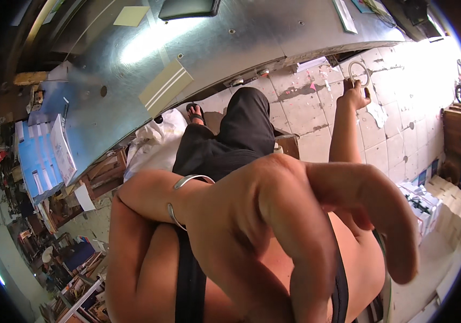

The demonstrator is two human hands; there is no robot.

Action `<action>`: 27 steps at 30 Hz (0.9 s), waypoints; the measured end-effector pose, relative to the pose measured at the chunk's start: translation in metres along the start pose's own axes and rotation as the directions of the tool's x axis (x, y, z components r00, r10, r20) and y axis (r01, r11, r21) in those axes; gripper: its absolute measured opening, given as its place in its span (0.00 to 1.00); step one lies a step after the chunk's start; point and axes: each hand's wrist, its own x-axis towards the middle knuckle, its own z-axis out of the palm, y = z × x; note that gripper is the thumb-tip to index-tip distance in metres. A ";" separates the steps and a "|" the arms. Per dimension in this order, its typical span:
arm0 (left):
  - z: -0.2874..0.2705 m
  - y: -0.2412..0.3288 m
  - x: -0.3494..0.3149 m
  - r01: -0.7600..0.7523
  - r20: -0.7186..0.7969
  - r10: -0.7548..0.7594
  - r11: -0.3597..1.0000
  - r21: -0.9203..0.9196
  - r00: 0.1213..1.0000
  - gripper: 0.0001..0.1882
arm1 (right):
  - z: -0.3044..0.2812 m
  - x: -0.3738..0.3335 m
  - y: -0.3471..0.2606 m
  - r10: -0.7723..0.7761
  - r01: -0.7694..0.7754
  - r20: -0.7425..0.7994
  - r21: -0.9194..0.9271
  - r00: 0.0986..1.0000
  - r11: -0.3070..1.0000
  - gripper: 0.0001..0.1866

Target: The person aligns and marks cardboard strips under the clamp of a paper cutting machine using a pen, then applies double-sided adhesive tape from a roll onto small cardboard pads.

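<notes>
My left hand (284,210) looms large, close up, in front of my chest, with a silver open bangle (174,215) on its wrist. Its fingers are bent and spread apart, and I see nothing between them; some fingertips run out at the lower edge. Stretched out to the right, above the tiled floor, my right hand (356,96) is closed around the lower part of a pale thin ring (369,78), like a roll of tape. Far from both hands, an olive card with two white stripes (166,89) lies on the metal table (230,48).
A black flat object (190,8) and a pale yellow sheet (131,16) lie farther back on the table. Blue and white stacks (39,159) stand at its left end. White sacking (157,137) sits by my legs. At right are a wooden box (458,142) and white packages (419,202).
</notes>
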 end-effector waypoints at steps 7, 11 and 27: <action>-0.010 0.002 0.009 -0.018 0.010 0.019 0.999 -0.050 1.000 0.18 | 0.052 0.035 0.020 0.223 -0.219 0.128 -0.040 0.966 0.975 0.15; -0.016 0.008 0.010 -0.029 0.020 0.031 0.995 -0.098 0.999 0.17 | 0.025 0.021 0.020 0.196 -0.170 0.135 -0.184 0.971 0.968 0.24; -0.080 0.143 -0.018 -0.142 0.130 0.183 0.951 -0.273 0.974 0.13 | -0.319 -0.205 0.009 0.549 0.031 -0.100 -0.974 0.830 -0.224 0.40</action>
